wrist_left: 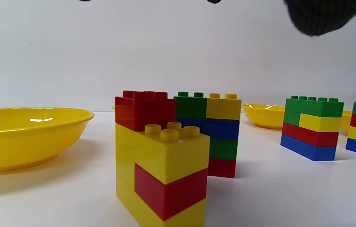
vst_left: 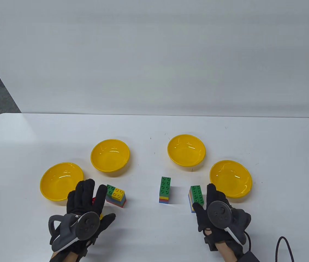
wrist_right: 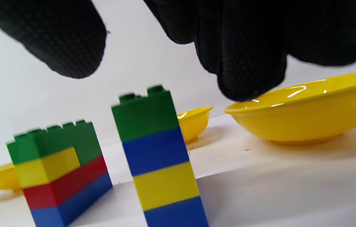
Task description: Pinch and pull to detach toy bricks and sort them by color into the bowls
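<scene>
Across the white table (vst_left: 154,125), wide bare surface lies beyond four glossy yellow plastic bowls (vst_left: 110,155) set in an arc. Left hand (vst_left: 85,203), fingers straight and relaxed, hovers over a red-and-yellow brick stack (wrist_left: 162,164), mostly hidden from above; a green-and-yellow-topped stack (vst_left: 116,196) stands just right. Right hand (vst_left: 216,210), fingers loosely extended, holds nothing beside a green-topped striped stack (vst_left: 196,197). Another green-topped stack (vst_left: 165,190) stands between.

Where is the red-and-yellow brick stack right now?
The red-and-yellow brick stack stands on the table under the left hand, mostly hidden in the table view. It is between the leftmost bowl and the green-and-yellow-topped stack.
</scene>
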`<state>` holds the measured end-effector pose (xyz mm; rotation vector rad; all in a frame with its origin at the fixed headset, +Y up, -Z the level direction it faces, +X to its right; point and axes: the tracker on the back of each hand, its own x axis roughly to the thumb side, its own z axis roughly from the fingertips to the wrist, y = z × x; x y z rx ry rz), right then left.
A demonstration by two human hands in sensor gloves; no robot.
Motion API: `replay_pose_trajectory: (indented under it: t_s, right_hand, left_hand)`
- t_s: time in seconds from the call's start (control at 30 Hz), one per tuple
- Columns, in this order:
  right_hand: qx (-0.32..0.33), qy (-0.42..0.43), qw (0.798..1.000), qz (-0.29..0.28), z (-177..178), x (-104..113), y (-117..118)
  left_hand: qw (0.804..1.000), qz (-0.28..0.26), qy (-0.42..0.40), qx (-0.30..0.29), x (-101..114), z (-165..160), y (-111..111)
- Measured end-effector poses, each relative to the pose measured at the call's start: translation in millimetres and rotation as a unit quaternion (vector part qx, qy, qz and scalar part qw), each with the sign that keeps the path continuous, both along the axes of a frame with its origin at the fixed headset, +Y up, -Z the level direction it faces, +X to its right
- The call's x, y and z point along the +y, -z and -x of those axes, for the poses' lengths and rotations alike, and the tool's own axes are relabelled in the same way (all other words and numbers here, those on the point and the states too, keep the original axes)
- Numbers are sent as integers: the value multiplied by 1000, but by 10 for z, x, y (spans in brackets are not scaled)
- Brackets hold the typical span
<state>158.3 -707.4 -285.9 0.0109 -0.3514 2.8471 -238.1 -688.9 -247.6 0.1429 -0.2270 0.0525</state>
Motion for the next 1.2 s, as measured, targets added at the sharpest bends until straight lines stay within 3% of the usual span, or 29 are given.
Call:
replay_pose_trajectory:
  t_s: [0.17,0.53,0.63,0.8,0.87,0.97,1.07,1.2]
  right_hand:
    - [-18,-8,999,41,113,-105,137]
    - [-27,8,999,45,113,-214,168]
    - [-24,13,999,37,80,-198,167]
    - [-9,113,993,8,-48,39,44]
    - [34,180,983,-24,-90,170,-47]
    - [121,287,948,-60,-91,311,-164]
    - [187,348,916,-75,-6,394,-236]
    - [244,389,886,-65,166,413,-261]
  left_hand:
    - [1000,-6,-6,-6,28,-9,-45]
    - [1000,-12,1,-10,29,-70,-62]
    - [1000,-24,-3,-8,44,-55,-66]
    - [996,-77,-47,-15,184,-9,-165]
    - [986,-118,-109,-37,308,-25,-247]
    - [958,-146,-233,-74,518,-114,-297]
    - [943,-140,-284,-105,684,-301,-259]
    - [939,-69,-292,-169,695,-631,-90]
